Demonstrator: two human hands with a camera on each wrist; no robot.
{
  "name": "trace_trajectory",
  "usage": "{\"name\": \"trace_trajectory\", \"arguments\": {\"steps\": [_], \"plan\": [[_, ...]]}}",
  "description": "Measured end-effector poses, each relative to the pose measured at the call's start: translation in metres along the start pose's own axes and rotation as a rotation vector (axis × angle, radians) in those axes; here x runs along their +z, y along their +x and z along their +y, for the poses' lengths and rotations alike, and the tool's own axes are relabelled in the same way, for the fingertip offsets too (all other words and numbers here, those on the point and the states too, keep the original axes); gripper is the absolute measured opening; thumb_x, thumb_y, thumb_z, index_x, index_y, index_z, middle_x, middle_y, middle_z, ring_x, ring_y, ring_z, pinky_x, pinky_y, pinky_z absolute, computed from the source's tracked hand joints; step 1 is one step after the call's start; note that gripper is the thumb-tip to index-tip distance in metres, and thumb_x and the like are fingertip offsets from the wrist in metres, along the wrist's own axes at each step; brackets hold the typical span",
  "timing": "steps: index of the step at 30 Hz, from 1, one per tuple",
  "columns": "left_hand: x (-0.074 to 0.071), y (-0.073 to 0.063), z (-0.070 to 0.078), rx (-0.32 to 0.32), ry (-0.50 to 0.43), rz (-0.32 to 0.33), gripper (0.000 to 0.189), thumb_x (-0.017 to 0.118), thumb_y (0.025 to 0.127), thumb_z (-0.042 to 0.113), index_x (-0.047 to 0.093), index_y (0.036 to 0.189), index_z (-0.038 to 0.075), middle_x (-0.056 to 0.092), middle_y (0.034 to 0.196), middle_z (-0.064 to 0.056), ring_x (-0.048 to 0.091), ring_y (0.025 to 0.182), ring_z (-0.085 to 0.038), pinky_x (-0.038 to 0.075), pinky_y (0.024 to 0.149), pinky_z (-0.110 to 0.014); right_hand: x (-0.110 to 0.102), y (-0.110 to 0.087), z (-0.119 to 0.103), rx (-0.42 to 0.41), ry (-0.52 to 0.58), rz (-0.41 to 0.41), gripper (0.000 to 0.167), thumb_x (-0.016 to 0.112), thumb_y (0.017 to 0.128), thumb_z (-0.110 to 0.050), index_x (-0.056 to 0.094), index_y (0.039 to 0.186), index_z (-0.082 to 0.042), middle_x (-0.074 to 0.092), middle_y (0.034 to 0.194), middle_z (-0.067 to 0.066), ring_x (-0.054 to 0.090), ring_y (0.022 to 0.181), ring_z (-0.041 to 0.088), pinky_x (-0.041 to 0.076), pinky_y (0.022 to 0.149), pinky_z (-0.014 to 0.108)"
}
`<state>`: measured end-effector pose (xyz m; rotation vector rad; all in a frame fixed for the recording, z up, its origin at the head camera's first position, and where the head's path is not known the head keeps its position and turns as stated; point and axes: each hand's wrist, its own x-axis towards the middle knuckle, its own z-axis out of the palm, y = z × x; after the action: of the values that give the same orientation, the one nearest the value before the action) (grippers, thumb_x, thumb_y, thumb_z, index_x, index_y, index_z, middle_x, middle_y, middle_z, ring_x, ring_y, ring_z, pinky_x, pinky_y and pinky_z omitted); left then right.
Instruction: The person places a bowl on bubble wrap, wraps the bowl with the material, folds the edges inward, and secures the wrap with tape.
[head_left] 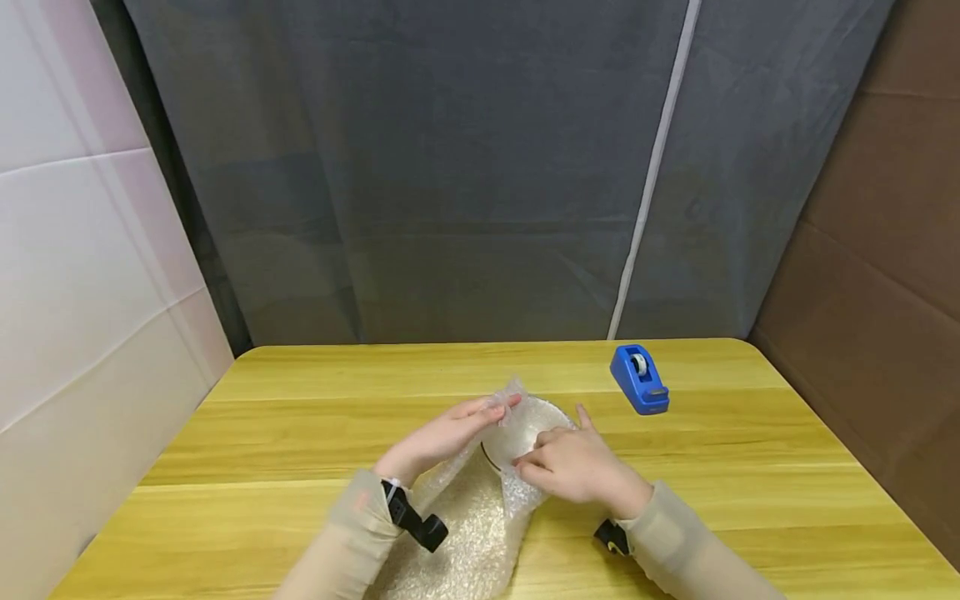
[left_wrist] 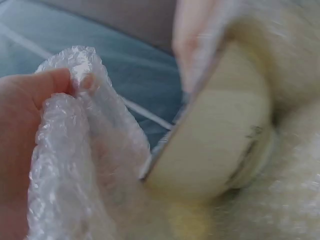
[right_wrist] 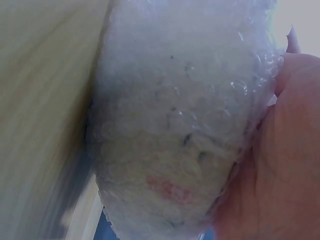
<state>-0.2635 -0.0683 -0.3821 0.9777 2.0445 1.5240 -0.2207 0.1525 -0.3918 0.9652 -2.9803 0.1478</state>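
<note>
— What do you have in front of you, left to right?

— Bubble wrap (head_left: 468, 542), spread over the table (head_left: 300, 442) towards you. It should be light, soft and slightly slippery; pinch it by a free edge. In its far end sits the bowl (left_wrist: 215, 130), tilted, between your 2 hands. Judge it stiff and fragile, with some weight: better supported under its wall, through the wrap, than by the dark rim.

— And your hands?

— Your left hand (head_left: 450, 431) pinches a raised edge of the wrap between thumb and finger, left of the rim. Your right hand (head_left: 573, 462) has bent fingers holding wrap at the bowl's right side, palm alongside the padded wall; how firmly, I cannot tell. Farther right, apart from both, stands the blue tape dispenser (head_left: 639, 380).
</note>
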Motion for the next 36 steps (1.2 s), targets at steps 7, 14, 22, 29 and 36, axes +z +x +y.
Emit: {"name": "trace_trajectory", "arguments": {"steps": [7, 14, 22, 29, 36], "plan": [[0.020, 0.004, 0.002, -0.019, 0.435, -0.002, 0.049, 0.034, 0.105, 0.037, 0.050, 0.141, 0.007, 0.036, 0.152, -0.011, 0.024, 0.142, -0.031, 0.000, 0.113, -0.060, 0.000, -0.001, -0.001, 0.009, -0.013, 0.022, 0.042, 0.036, 0.100, -0.044, 0.073, 0.114, -0.029, 0.067, 0.116, -0.004, 0.059, 0.113, 0.020, 0.013, 0.105, 0.073], [0.032, 0.012, 0.002, -0.049, 0.704, -0.009, 0.041, 0.031, 0.104, 0.046, 0.065, 0.120, 0.030, 0.045, 0.147, -0.003, 0.032, 0.140, -0.024, -0.001, 0.109, -0.068, 0.001, -0.004, 0.000, 0.032, 0.013, 0.038, 0.048, 0.033, 0.100, -0.049, 0.067, 0.126, -0.027, 0.063, 0.128, 0.001, 0.056, 0.120, 0.025, 0.012, 0.106, 0.072], [0.037, 0.017, 0.003, -0.079, 0.860, 0.005, 0.041, 0.031, 0.104, 0.047, 0.064, 0.124, 0.034, 0.052, 0.141, 0.001, 0.039, 0.136, -0.023, 0.002, 0.109, -0.068, 0.003, -0.001, 0.003, 0.030, 0.015, 0.023, 0.050, 0.032, 0.099, -0.052, 0.060, 0.134, -0.028, 0.062, 0.129, 0.000, 0.057, 0.119, 0.026, 0.009, 0.107, 0.072], [0.041, 0.021, 0.006, -0.181, 0.921, -0.025, 0.041, 0.035, 0.103, 0.043, 0.066, 0.123, 0.026, 0.053, 0.139, -0.002, 0.042, 0.134, -0.020, 0.005, 0.111, -0.064, -0.004, -0.003, 0.011, 0.015, 0.189, -0.024, 0.049, 0.048, 0.095, -0.056, 0.072, 0.111, -0.016, 0.071, 0.104, 0.000, 0.064, 0.103, 0.023, 0.006, 0.105, 0.074], [0.037, 0.030, 0.013, -0.229, 1.006, -0.084, 0.025, 0.055, 0.094, 0.031, 0.062, 0.073, 0.019, 0.068, 0.103, 0.005, 0.063, 0.098, -0.012, 0.015, 0.111, -0.063, -0.024, -0.009, 0.005, -0.032, 0.269, 0.009, 0.057, 0.064, 0.089, -0.042, 0.057, 0.134, -0.007, 0.061, 0.129, 0.005, 0.057, 0.118, 0.027, 0.014, 0.100, 0.078]]}}
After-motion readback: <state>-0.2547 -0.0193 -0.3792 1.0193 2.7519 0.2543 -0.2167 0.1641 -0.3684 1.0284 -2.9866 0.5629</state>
